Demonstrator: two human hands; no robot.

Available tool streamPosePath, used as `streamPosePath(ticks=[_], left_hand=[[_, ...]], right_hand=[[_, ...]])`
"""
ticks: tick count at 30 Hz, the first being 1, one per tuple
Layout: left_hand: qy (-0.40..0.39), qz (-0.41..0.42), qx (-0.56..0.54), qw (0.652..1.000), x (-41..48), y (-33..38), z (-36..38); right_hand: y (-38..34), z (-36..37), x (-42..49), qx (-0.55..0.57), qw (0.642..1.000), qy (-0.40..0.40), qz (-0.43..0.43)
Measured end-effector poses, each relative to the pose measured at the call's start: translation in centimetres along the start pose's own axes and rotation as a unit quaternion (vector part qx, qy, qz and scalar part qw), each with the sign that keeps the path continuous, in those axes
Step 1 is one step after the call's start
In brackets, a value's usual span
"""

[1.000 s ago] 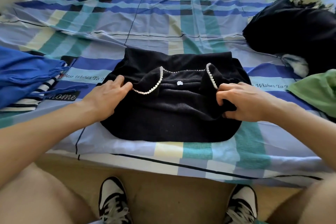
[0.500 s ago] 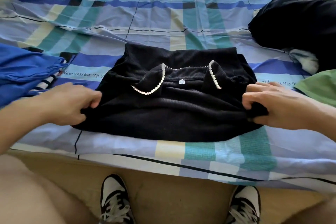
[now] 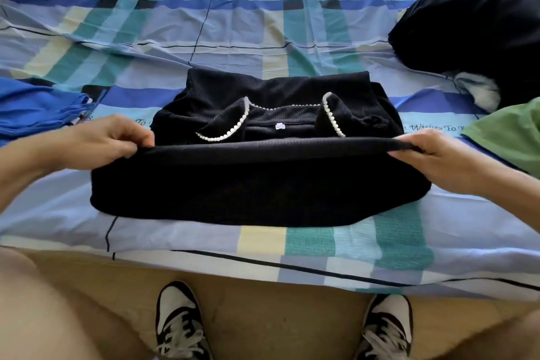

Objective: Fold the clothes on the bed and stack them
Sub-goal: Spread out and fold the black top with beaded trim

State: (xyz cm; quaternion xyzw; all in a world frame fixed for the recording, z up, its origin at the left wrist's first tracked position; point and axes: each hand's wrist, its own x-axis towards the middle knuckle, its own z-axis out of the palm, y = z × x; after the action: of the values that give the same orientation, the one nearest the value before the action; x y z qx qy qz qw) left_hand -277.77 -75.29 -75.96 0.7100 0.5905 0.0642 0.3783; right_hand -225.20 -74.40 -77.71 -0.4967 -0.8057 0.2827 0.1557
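Black knit top [image 3: 263, 190] sits mid-bed near the front edge of the plaid bedsheet [image 3: 263, 23], collar on the far side.
- Left hand [image 3: 108, 140] and right hand [image 3: 438, 155] each pinch one end of the near hem, fingers curled round the fabric.
- The hem is raised off the sheet and pulled taut between them, running just in front of the collar.
- The far part of the top lies flat, its sides bunched inward.

Around it:
- Left edge: blue garment pile [image 3: 38, 108], near the left hand, apart from the top.
- Right rear: dark clothes heap [image 3: 473, 29], well apart from the top, with a white fabric piece [image 3: 479, 90] poking out at its near side.
- Right: green garment [image 3: 508, 134], just behind the right hand. Can't tell whether they touch.
- Below the bed edge: tan floor [image 3: 277, 316] and two black-and-white sneakers [image 3: 178, 321].

In the way: the raised hem hides the lower front of the top, and both hands cover the hem corners.

Text and marks:
- Script printed on the sheet reads "Wishes To Y…" [image 3: 435, 127] right of the top, cut off by the green garment.
- Left of the top only "To" [image 3: 142, 122] is readable. The hand and the top cover the rest.
- A small white neck tag [image 3: 280, 126] sits inside the collar, too small to read.
- White bead trim [image 3: 225, 134] edges both collar flaps.
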Motion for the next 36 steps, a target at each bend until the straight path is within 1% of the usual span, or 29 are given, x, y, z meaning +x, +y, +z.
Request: streamPosePath(ticks=[2, 4, 5, 6, 7, 8, 9, 10, 11, 12, 13, 14, 15, 16, 17, 19, 21, 24, 26, 27, 29, 30, 33, 36], left_hand=[[-0.037, -0.015, 0.025, 0.999, 0.2, 0.5, 0.4], [-0.099, -0.018, 0.081, 0.992, 0.3, 1.5, 1.3], [-0.114, -0.016, 0.108, 0.987, 0.3, 2.1, 1.9], [-0.109, -0.003, 0.132, 0.985, 0.3, 2.8, 2.5], [-0.079, 0.023, 0.147, 0.986, 0.4, 3.2, 3.1], [-0.031, 0.057, 0.156, 0.986, 0.5, 3.7, 3.7], [0.027, 0.098, 0.163, 0.981, 0.7, 4.1, 4.2], [0.084, 0.139, 0.181, 0.97, 1.1, 4.6, 4.6], [0.133, 0.174, 0.214, 0.952, 1.6, 5.1, 4.8], [0.168, 0.19, 0.252, 0.934, 2.2, 5.3, 4.9], [0.183, 0.184, 0.293, 0.92, 3.1, 5.4, 4.9], [0.18, 0.162, 0.331, 0.912, 4.0, 5.3, 4.8], [0.169, 0.135, 0.356, 0.909, 4.9, 5.2, 4.9], [0.152, 0.111, 0.37, 0.91, 5.8, 5.2, 5.0], [0.137, 0.094, 0.375, 0.912, 6.8, 5.1, 5.3], [0.134, 0.088, 0.366, 0.917, 8.6, 5.2, 5.8], [0.165, 0.092, 0.363, 0.912, 10.1, 5.7, 6.2], [0.235, 0.11, 0.344, 0.902, 11.1, 6.5, 6.7], [0.264, 0.112, 0.316, 0.904, 11.1, 6.5, 6.4], [0.268, 0.111, 0.295, 0.91, 11.0, 6.5, 6.0], [0.253, 0.112, 0.247, 0.929, 10.5, 6.4, 4.9], [0.236, 0.117, 0.229, 0.937, 10.2, 6.5, 4.2], [0.157, 0.12, 0.202, 0.959, 8.7, 6.7, 2.0], [0.073, 0.096, 0.194, 0.974, 6.1, 7.2, 0.7]], right_hand=[[-0.1, -0.1, -0.4, -0.088, 0.994, -0.064, -0.026], [0.2, 0.0, -0.6, -0.174, 0.975, -0.132, -0.036], [0.4, 0.0, -0.5, -0.211, 0.965, -0.151, -0.036], [0.5, 0.1, -0.5, -0.243, 0.956, -0.16, -0.03], [0.5, 0.0, -0.4, -0.273, 0.947, -0.17, -0.02], [0.1, -0.2, -0.5, -0.294, 0.937, -0.19, -0.004], [-0.5, -0.6, -0.5, -0.29, 0.932, -0.215, 0.015], [-1.3, -0.9, -0.5, -0.263, 0.938, -0.225, 0.028], [-2.0, -1.3, -0.2, -0.23, 0.951, -0.205, 0.027], [-2.6, -1.5, 0.3, -0.208, 0.967, -0.147, 0.01], [-2.9, -1.6, 1.1, -0.2, 0.977, -0.072, -0.021], [-3.0, -1.5, 2.0, -0.204, 0.978, -0.012, -0.046], [-3.0, -1.2, 2.9, -0.218, 0.974, 0.019, -0.06], [-2.8, -0.7, 3.9, -0.245, 0.967, 0.025, -0.057], [-2.6, 0.0, 4.8, -0.277, 0.959, 0.015, -0.049], [-2.0, 1.1, 6.6, -0.305, 0.952, -0.006, -0.03], [-1.8, 1.8, 8.0, -0.3, 0.954, -0.011, -0.019], [-1.8, 2.4, 9.8, -0.285, 0.959, 0.001, 0.001], [-1.7, 2.8, 10.6, -0.284, 0.959, 0.022, -0.003], [-1.6, 2.8, 10.8, -0.279, 0.959, 0.034, -0.012], [-1.6, 2.3, 11.0, -0.249, 0.967, 0.046, -0.018], [-1.7, 1.8, 10.9, -0.226, 0.973, 0.039, -0.018], [-2.8, 0.5, 10.0, -0.159, 0.986, -0.022, -0.041], [-4.9, -0.5, 8.1, -0.146, 0.983, -0.094, -0.067]])
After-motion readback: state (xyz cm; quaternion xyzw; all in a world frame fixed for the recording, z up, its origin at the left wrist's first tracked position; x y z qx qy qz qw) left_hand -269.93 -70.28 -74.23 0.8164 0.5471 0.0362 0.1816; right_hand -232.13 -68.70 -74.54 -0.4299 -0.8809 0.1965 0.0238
